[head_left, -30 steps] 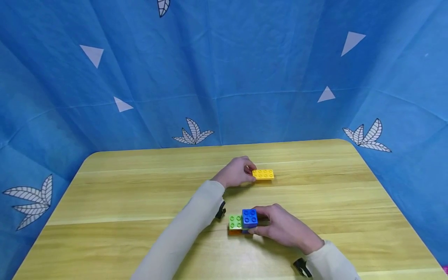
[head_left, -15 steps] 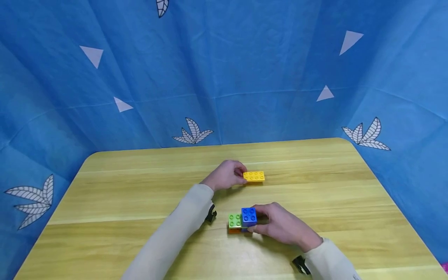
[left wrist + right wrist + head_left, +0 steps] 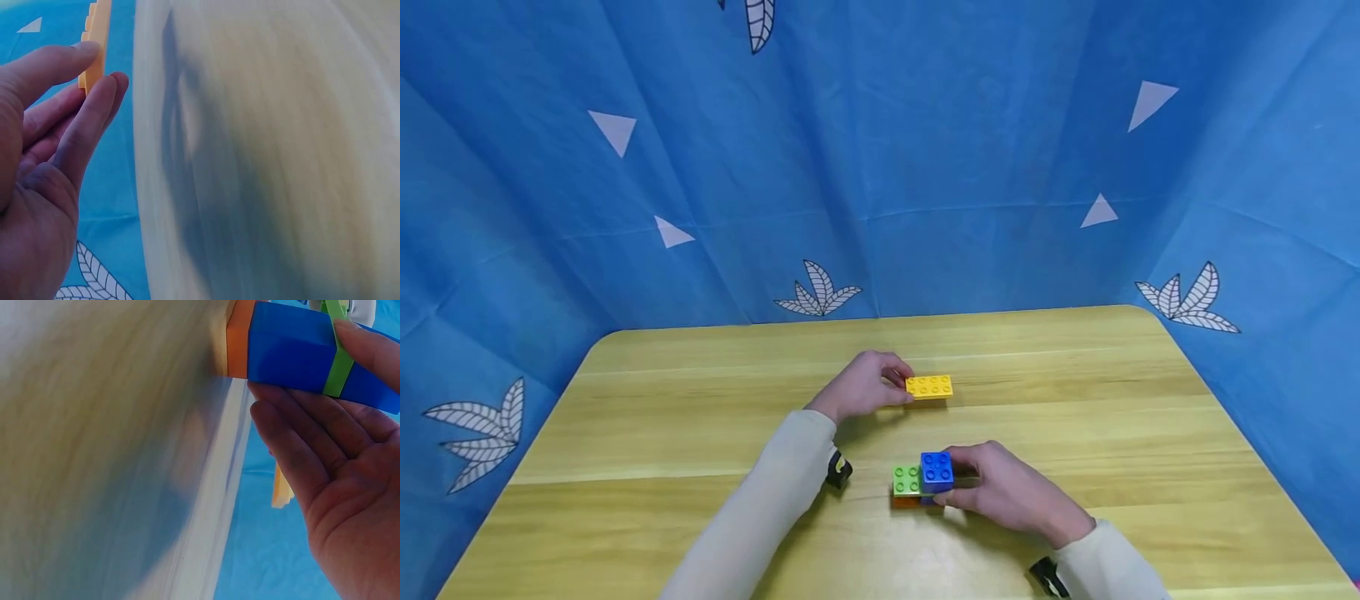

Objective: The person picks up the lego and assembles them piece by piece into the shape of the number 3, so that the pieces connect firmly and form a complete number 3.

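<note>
My left hand (image 3: pixel 863 387) pinches one short end of a flat yellow toy brick (image 3: pixel 929 387) with two rows of studs. In the left wrist view thumb and fingertips meet on that brick (image 3: pixel 96 44), which is held up over the table. My right hand (image 3: pixel 1003 487) grips a small stack of toy bricks, thumb on one side and fingers on the other. From the bottom, the stack has a flat orange brick (image 3: pixel 239 340), a blue brick (image 3: pixel 290 344), a thin green brick (image 3: pixel 906 481) and a second blue brick (image 3: pixel 937 468). The green one juts out leftward.
A wooden table (image 3: pixel 647 433) with rounded far corners lies under both hands. Behind and at its sides hangs a blue cloth (image 3: pixel 970 150) printed with white leaves and triangles. Dark wrist straps show at both pale sleeves (image 3: pixel 760 508).
The left hand has drawn the yellow brick leftward and slightly nearer. Right hand and stack have stayed in nearly the same place; the head view has shifted a little.
</note>
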`<state>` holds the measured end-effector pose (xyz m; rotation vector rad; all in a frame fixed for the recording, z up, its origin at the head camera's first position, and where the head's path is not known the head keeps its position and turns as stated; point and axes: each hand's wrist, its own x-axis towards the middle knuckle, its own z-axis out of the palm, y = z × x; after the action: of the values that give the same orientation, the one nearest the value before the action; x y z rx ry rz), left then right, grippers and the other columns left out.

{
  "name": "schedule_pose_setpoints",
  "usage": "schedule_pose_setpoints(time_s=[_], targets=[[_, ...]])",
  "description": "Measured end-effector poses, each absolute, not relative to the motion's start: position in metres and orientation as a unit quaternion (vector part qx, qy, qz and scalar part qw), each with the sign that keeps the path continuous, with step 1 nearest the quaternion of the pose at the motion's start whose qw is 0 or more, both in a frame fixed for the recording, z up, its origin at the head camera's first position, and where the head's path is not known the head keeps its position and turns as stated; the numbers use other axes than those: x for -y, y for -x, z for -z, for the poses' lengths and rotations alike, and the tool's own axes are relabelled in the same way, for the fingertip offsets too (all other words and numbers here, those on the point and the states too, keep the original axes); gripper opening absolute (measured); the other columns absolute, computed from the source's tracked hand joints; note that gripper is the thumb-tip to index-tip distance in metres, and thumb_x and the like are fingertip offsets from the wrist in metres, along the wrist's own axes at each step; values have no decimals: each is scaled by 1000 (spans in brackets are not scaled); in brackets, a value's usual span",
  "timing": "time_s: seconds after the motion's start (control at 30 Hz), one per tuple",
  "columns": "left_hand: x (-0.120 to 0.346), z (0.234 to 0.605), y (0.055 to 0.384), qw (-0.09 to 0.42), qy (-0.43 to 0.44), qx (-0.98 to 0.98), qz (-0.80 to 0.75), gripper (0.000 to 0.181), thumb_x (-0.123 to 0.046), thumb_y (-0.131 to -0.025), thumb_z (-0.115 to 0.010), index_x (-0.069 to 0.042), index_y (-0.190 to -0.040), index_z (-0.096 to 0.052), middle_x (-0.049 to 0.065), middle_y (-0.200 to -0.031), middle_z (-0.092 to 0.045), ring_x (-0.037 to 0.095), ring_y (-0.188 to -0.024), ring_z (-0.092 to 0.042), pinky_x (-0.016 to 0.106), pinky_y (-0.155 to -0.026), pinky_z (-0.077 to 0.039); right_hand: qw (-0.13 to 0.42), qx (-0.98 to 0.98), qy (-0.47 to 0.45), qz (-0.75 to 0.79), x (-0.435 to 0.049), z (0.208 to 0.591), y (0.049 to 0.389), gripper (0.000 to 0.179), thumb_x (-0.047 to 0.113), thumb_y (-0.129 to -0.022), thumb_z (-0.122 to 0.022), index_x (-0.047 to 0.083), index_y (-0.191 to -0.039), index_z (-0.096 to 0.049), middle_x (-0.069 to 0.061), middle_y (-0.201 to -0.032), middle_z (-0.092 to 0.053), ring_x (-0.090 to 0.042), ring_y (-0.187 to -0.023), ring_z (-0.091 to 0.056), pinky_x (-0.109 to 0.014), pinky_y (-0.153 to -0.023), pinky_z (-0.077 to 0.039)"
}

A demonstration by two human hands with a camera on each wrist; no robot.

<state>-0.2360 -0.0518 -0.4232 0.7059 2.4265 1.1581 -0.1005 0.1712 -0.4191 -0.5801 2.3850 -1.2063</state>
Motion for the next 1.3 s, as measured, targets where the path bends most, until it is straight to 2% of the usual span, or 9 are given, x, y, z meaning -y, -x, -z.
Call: schedule_pose_setpoints(time_s=[0.3, 0.47, 0.6, 1.03, 1.3], targets=[[66, 428, 225, 169, -242, -865, -407, 34, -15, -86, -77, -6, -118, -67, 4, -107, -66, 15, -96, -60, 31, -87, -51, 203, -852, 213, 432, -173, 420, 100, 30, 30, -90, -72, 13, -114, -67, 10, -105, -69, -9, -96, -63, -33, -88, -51], [72, 429, 223, 157, -254, -863, -408, 38, -13, -87, -77, -5, -122, -67, 1, -109, -63, 14, -98, -60, 27, -85, -51, 203, -855, 214, 427, -173, 419, 100, 30, 30, -91, -72, 13, -115, -66, 9, -107, -69, -9, -97, -63, -33, -88, -52], [76, 430, 221, 155, -254, -865, -404, 35, -12, -86, -77, -7, -119, -69, -1, -106, -62, 13, -96, -60, 25, -82, -52, 202, -854, 217, 428, -173, 419, 100, 29, 31, -91, -71, 14, -114, -67, 11, -105, -69, -8, -96, -63, -32, -87, -52], [90, 430, 209, 165, -235, -864, -414, 33, -10, -85, -77, -5, -117, -70, -2, -103, -65, 15, -93, -60, 27, -82, -52, 204, -853, 217, 429, -170, 421, 99, 23, 30, -91, -71, 17, -110, -67, 13, -103, -68, -8, -96, -63, -32, -86, -52], [96, 427, 203, 167, -230, -855, -435, 33, -11, -85, -77, -7, -117, -70, -3, -103, -63, 16, -94, -60, 27, -82, -53, 200, -859, 211, 422, -171, 420, 100, 24, 30, -91, -72, 17, -110, -67, 13, -104, -68, -8, -97, -62, -37, -89, -51]])
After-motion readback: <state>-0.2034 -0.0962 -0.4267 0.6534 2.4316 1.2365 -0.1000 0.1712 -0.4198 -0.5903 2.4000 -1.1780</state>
